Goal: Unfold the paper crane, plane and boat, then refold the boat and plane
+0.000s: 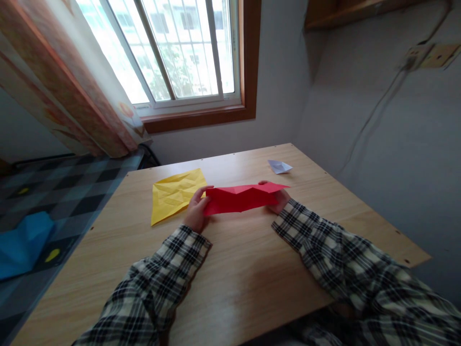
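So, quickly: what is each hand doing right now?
Left hand: closed on the left end of the folded red paper sheet.
Right hand: holding its right end.

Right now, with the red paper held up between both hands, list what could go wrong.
1. The red paper is stretched between the left hand and right hand, pinched only at its ends; a harder pull might tear it or flatten its creases.
2. The yellow sheet lies right beside the left hand, so a sideways move could nudge or crumple it.
3. The small white fold sits near the table's far edge and could probably be knocked off.
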A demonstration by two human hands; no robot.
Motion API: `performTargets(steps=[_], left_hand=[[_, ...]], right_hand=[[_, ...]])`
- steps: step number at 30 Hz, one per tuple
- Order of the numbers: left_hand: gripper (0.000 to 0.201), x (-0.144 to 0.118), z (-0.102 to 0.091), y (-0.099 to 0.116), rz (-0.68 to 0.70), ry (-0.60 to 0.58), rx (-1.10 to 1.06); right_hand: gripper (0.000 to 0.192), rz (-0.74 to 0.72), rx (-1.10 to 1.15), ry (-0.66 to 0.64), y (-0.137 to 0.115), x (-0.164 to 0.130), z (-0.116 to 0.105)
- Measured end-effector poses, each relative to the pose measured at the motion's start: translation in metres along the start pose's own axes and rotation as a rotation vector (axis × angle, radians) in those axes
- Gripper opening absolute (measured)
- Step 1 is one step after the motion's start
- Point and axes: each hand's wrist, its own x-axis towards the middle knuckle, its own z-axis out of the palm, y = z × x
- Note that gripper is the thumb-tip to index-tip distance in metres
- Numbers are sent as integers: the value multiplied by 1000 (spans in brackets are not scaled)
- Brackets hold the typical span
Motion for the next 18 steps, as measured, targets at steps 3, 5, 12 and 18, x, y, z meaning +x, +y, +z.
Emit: performTargets(steps=[3,5,12,18], left_hand=[[43,0,0,-3,100,-13,150],[48,1,0,-6,155,-32,193],[47,5,-7,-10,143,5,209],[42,5,-4,-5,168,123,171]], right_hand=[[14,37,56,4,-3,3,2],[16,55,75,19,-4,3,4],[22,68,22,35,-4,0,9],[20,59,58,4,-3,4,7]])
